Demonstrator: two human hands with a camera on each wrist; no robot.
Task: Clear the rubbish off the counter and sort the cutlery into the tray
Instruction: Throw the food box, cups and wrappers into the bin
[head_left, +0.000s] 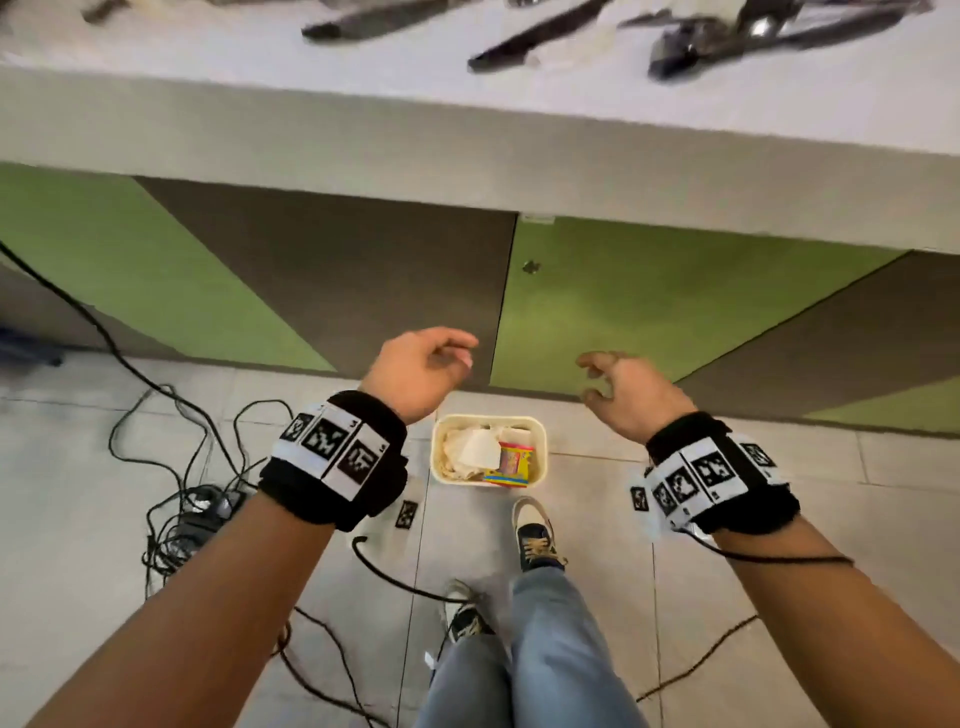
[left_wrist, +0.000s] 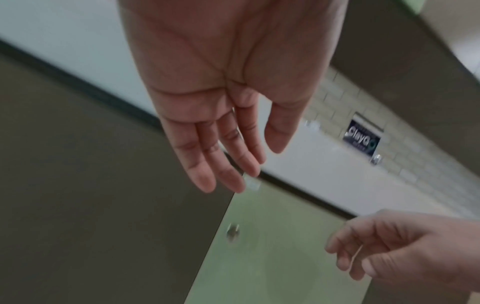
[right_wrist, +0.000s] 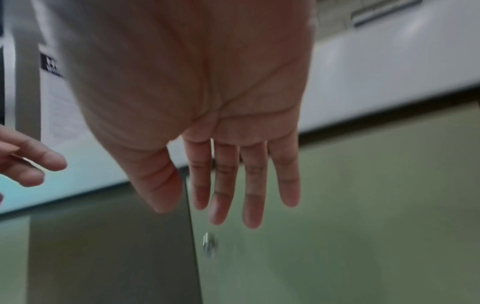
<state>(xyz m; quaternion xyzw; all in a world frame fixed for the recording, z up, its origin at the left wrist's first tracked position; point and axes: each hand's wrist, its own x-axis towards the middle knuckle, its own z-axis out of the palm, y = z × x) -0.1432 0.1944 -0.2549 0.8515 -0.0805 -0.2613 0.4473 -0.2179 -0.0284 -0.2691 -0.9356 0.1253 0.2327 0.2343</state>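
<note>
A cream bin (head_left: 542, 451) stands on the floor below me, holding crumpled tissue (head_left: 470, 449) and a yellow and red wrapper (head_left: 511, 464). My left hand (head_left: 441, 358) hangs above and left of the bin, fingers relaxed and empty; the left wrist view shows its bare palm (left_wrist: 221, 82). My right hand (head_left: 605, 376) hovers above and right of the bin, also empty, with straight fingers (right_wrist: 253, 195) in the right wrist view. Blurred dark-handled cutlery (head_left: 530, 39) lies on the white counter (head_left: 363, 109) at the top. No tray is in view.
Green and brown cabinet doors (head_left: 649, 312) face me under the counter, one with a small knob (head_left: 530, 267). Black cables (head_left: 171, 467) sprawl over the tiled floor at the left. My shoes (head_left: 535, 535) stand just behind the bin.
</note>
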